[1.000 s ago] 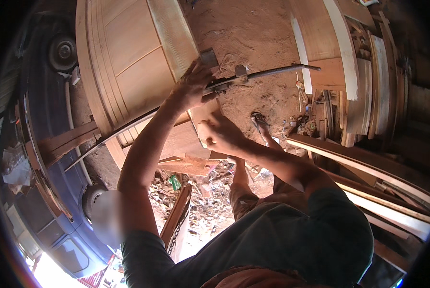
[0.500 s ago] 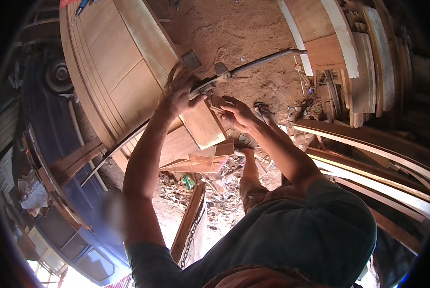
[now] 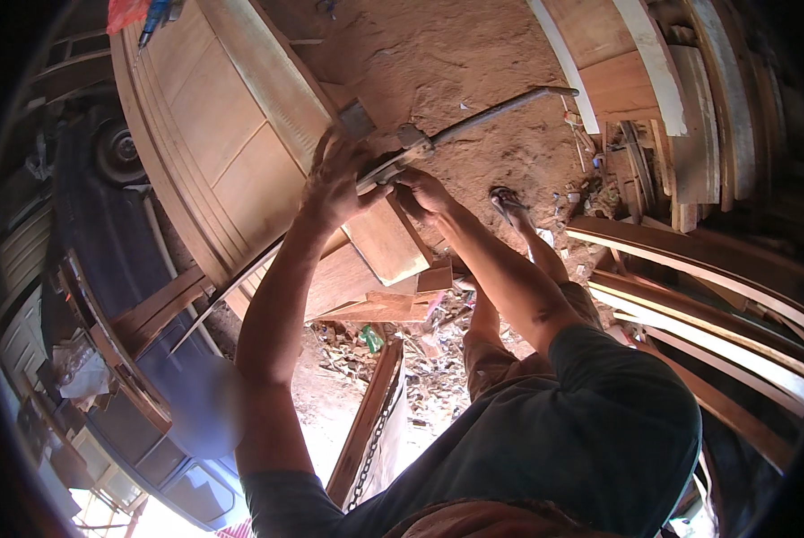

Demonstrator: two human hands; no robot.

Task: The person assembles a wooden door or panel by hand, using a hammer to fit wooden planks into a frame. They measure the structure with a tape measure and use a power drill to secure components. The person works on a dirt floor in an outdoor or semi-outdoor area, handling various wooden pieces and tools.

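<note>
A long metal bar clamp (image 3: 402,161) runs slantwise along the edge of a panelled wooden door (image 3: 231,134). My left hand (image 3: 334,184) is wrapped over the clamp's bar at the door's edge, its thumb pointing to the clamp's jaw. My right hand (image 3: 422,195) is closed at the jaw, close to my left thumb. Its fingers pinch a small wood block that is mostly hidden. Under my hands a pale board end (image 3: 393,247) sticks out from the door. Beyond the jaw, the clamp's bent pipe handle (image 3: 500,109) reaches to the far right.
Stacked planks (image 3: 689,278) stand at the right, with panelled pieces (image 3: 612,63) behind them. Wood scraps and shavings (image 3: 429,350) litter the ground by my feet. A blue tool (image 3: 153,20) lies on the door's far left corner. Left stands a dark blue vehicle (image 3: 97,224).
My right hand has moved left with the wood block to the clamp's jaw, and the block is now mostly out of sight. My left hand stays on the clamp.
</note>
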